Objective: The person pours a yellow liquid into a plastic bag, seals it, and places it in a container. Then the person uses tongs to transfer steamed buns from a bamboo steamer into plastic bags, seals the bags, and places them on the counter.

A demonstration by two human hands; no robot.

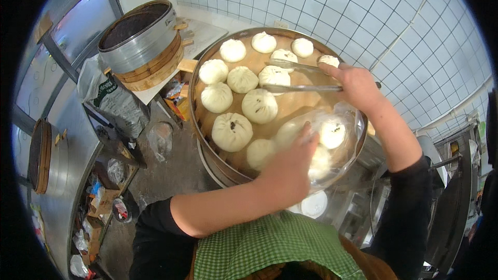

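A large round steamer tray (193, 124) in front of me bears several pale steamed buns (232, 132), some with dark filling at their pleated tops. My right hand (356, 85) grips metal tongs (303, 88) near the far right rim. Their two arms are spread, and the tips lie over buns in the middle of the tray. Low over the near side, my left hand (290, 167) is blurred, with its fingers at a clear plastic bag (352, 155). This bag spreads over the tray's right side, where buns show through or within it; which one is unclear.
At the back left, stacked steamers (144, 42) rest on a white-topped stand. Another steamer (41, 155) is on a metal counter (74, 186) at the left. A filled plastic sack (116, 101) leans near the stand. White wall tiles (330, 11) rise behind the tray.
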